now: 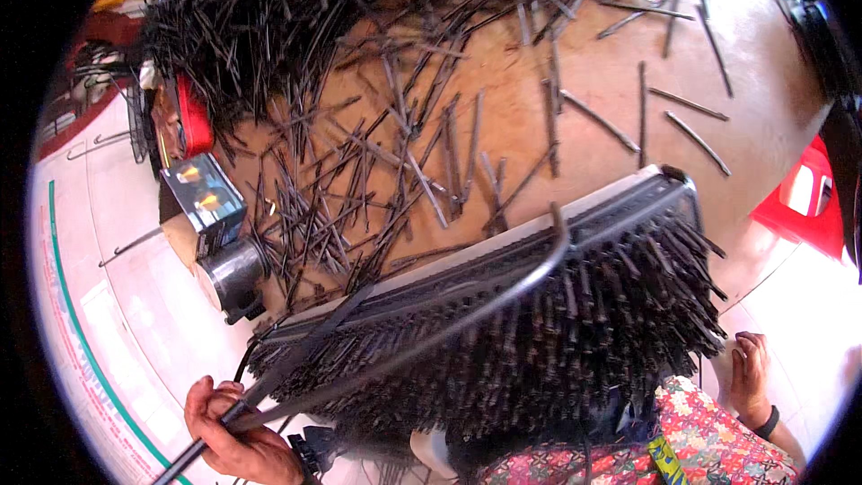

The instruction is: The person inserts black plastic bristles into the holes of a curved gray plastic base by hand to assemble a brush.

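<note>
My left hand [242, 436], at the lower left, has its fingers wrapped round a long thin rod [184, 460]. Its blurred length seems to run up and right, in front of a long bar [620, 202] densely set with dark bristle-like sticks [503, 350]. A curved grey metal piece [516, 287] with a bent end crosses that bar; whether it belongs to the rod I cannot tell. At the lower right my right hand [750, 377], a dark band at its wrist, is apart from the bar, fingers loosely bent and nothing visible in them.
Beyond the bar, loose dark sticks [323, 207] lie scattered over a brown tabletop [611, 81], with a thick heap [260, 27] at the far left. A small printed box [205, 198] and dark cylinder [232, 274] stand at the left edge. A red plastic stool [804, 198] is at right.
</note>
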Demonstrator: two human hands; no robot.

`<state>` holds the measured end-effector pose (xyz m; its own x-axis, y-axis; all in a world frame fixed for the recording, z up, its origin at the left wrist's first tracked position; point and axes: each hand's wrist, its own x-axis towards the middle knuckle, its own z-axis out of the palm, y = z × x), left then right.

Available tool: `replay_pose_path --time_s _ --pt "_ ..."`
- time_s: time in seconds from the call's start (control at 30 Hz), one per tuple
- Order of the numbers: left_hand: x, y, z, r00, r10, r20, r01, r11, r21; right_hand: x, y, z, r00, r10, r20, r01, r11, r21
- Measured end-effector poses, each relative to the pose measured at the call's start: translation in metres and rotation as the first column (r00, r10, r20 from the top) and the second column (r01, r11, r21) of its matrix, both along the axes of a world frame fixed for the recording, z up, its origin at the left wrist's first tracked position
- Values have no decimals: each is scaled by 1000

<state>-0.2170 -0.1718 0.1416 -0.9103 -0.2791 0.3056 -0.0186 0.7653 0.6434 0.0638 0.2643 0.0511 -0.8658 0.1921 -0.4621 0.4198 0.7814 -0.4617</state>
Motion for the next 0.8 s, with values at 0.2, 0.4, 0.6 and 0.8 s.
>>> replay_pose_path --time_s 0.2,0.4,0.6,0.8 --pt "-6 10 7 991 -58 122 45 993 106 13 -11 -22 1000 8 -28 -8 1000 -1" --pt "-13 11 42 831 -100 548 -40 971 237 32 -1 -23 998 30 50 -33 998 51" --pt "-24 4 44 770 -354 531 301 935 187 66 -10 -35 995 41 89 -54 988 142" --pt "-26 6 46 799 -374 471 297 926 232 57 -22 -25 920 118 374 -179 975 132"
